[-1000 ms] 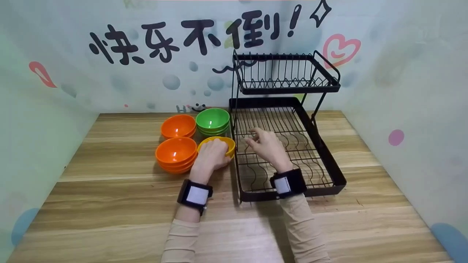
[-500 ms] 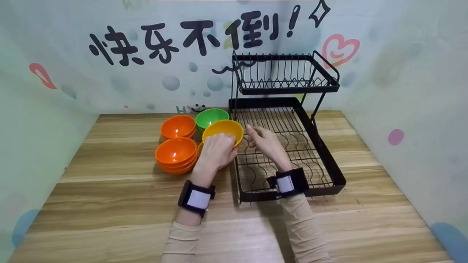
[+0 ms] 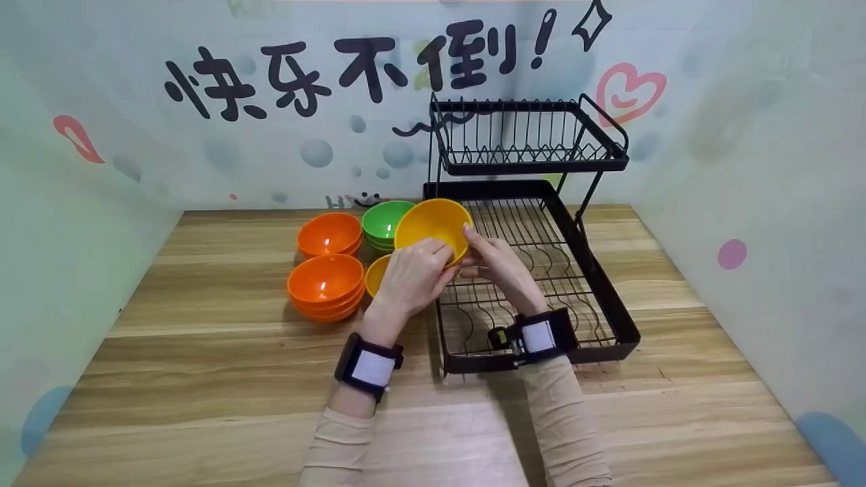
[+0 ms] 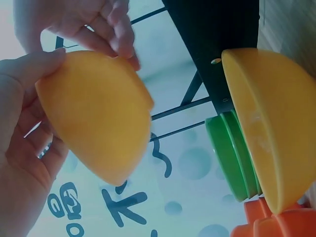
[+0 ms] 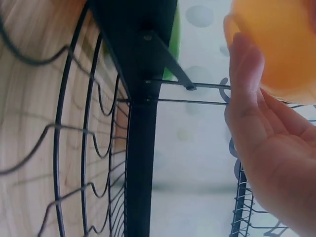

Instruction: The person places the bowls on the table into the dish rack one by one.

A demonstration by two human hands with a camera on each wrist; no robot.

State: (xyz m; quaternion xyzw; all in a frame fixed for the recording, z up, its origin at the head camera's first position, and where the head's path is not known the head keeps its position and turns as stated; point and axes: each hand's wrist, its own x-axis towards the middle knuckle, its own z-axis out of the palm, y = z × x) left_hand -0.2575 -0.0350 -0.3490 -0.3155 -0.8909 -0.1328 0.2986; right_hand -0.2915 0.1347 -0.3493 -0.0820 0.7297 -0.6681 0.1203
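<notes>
The left hand [image 3: 414, 276] pinches the near rim of a yellow bowl [image 3: 433, 218]; the right hand [image 3: 499, 265] now grips it too, thumb over the right edge of the rim and fingers curled underneath, though in the blurred right wrist view I cannot tell quite where they press. 0.5 s ago only the left hand held this bowl, with the right hand just beside it; 1.0 s ago the left hand was down at the yellow bowls on the table; so the bowl is well free of its stack and, as I judge it, the work has passed from lifting to a shared hold.

The bowl is tilted in the air by the left side of the rack [image 3: 612, 353], farther right than before; the lower yellow bowl [image 3: 376, 274] shows partly behind the left hand, on the table [image 3: 203, 379]; the green bowls [image 3: 383, 220] stand behind it, and 2 stacks of orange bowls [image 3: 326, 279] stand to the left, unchanged.
</notes>
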